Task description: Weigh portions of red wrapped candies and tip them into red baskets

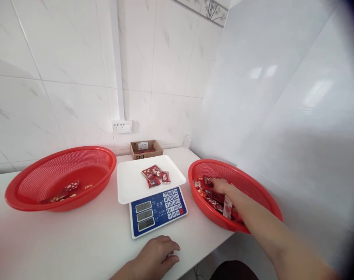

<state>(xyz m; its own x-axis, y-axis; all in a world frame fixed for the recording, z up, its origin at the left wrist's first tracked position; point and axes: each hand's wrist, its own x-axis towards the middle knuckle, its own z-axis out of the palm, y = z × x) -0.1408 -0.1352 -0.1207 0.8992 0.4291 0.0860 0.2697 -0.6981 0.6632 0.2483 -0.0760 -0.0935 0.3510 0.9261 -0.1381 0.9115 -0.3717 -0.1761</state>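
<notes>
My right hand [220, 186] reaches into the right red basket [252, 186], among several small red packets [214, 203]; its fingertips are partly hidden by them, and what they hold cannot be made out. In front of the scale [159, 212], my left hand [161, 254] hovers at the table's front, thumb and fingers apart with nothing between them. Several red packets [153, 173] lie together on the scale's white tray [130, 186].
At the left stands another red basket [60, 167] with several packets [67, 190] in it. Behind the scale is a small cardboard box [147, 155] against the tiled wall. The white table [86, 241] ends at the lower right, beside a dark round object [233, 271].
</notes>
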